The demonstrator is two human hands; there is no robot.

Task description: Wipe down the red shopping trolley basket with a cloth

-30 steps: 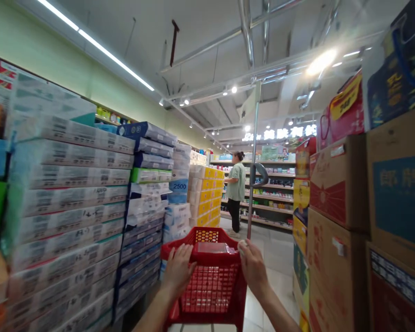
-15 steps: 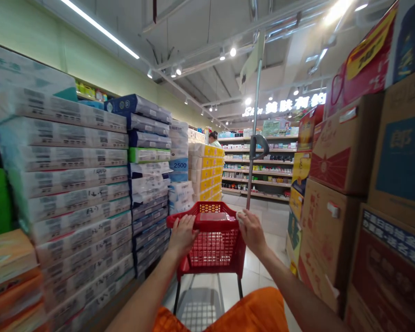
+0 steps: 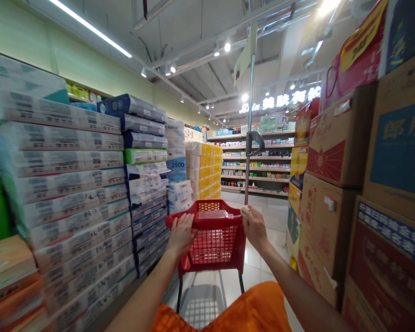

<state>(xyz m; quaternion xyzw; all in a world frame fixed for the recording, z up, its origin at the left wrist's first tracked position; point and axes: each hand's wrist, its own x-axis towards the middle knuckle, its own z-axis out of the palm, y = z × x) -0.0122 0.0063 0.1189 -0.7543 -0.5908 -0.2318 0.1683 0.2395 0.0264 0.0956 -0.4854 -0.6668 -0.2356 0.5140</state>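
Observation:
A red plastic shopping cart (image 3: 214,246) stands in front of me, its lattice basket upright on dark legs. My left hand (image 3: 182,233) lies over the left part of its red handle (image 3: 216,224), fingers curled round the bar. At the handle's right end is my right hand (image 3: 255,227), closed, with a small whitish thing (image 3: 245,210) by its fingertips, too small to name. A flat, clear-topped panel (image 3: 212,215) sits just beyond the bar. My orange clothing (image 3: 242,309) shows below the cart.
Tall stacks of wrapped packs (image 3: 79,184) line the left side, with yellow-and-white packs (image 3: 205,168) farther on. Cardboard cartons (image 3: 332,143) rise close on the right. A metal pole (image 3: 248,170) with a grey hook stands ahead. Stocked shelves (image 3: 269,168) cross the back.
The view has shifted slightly, so the stacks and cartons sit farther left. A person seen by the far shelves has gone from sight. Both hands stay at the cart's handle.

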